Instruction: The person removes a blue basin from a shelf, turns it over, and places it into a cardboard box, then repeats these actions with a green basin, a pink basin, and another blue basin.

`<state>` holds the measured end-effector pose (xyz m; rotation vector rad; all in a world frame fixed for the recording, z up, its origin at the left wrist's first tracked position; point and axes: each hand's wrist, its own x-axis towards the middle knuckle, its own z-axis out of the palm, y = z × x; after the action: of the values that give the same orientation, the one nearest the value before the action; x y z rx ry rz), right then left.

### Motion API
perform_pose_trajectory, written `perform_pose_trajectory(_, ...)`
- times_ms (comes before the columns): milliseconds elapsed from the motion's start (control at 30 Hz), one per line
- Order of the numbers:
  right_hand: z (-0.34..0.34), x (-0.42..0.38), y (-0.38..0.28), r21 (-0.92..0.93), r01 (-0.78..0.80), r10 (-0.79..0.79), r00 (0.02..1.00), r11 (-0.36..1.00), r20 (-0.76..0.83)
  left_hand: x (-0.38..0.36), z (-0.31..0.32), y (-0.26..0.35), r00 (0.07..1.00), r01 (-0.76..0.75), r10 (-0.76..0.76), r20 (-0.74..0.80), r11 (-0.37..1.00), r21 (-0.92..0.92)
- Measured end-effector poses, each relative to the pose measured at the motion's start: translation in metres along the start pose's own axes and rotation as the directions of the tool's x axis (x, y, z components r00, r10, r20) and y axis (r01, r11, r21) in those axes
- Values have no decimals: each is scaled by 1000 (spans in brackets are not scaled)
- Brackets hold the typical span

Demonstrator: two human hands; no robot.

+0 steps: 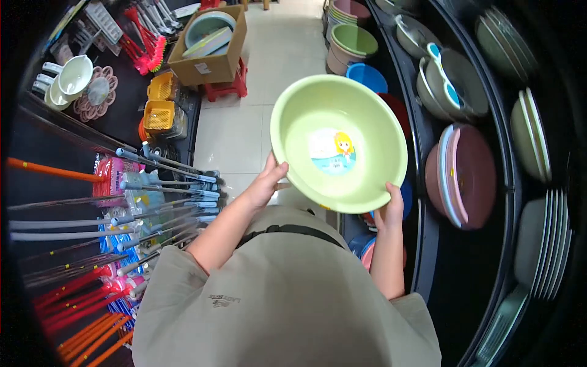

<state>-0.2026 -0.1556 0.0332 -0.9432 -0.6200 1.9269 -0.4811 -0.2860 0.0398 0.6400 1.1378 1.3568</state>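
Between my two hands is a round light green plastic basin (373,147), tilted so that its inside faces me. A label (333,151) with a cartoon figure with yellow hair is on its bottom. My left hand (267,178) grips the rim at the lower left, thumb on the near side. On the lower right rim, my right hand (391,207) holds on with its thumb over the edge. The other fingers of both hands are mostly hidden behind the basin.
Shelves on the right hold pink basins (474,177) and grey basins (461,79). Stacked buckets (354,40) stand along the aisle floor. At the left hang mops with long handles (61,235). A cardboard box (189,68) rests on a red stool (229,85).
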Motion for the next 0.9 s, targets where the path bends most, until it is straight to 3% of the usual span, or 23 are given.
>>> perform_pose_trajectory(167,-26,32,-21,-77,22,-21,1000,997,3,32,24,-13,996,64,-65,-58,998,-25)
perform_pose_trajectory(400,-46,90,-30,-138,-114,124,990,984,62,50,42,-35,974,109,-134,-185,984,-139)
perform_pose_trajectory(567,-1,123,-24,-212,-180,224,953,961,205,47,21,-31,928,65,-143,-343,971,-230)
perform_pose_trajectory(667,27,154,-10,-264,-162,244,916,951,317,48,2,-18,904,-37,-77,-421,966,-256)
perform_pose_trajectory(733,55,173,-3,-242,-240,317,876,940,362,50,-14,-5,878,-126,-38,-477,944,-306)
perform_pose_trajectory(900,149,203,24,-372,-191,302,915,908,267,55,-102,14,861,-178,-72,-504,885,-431)
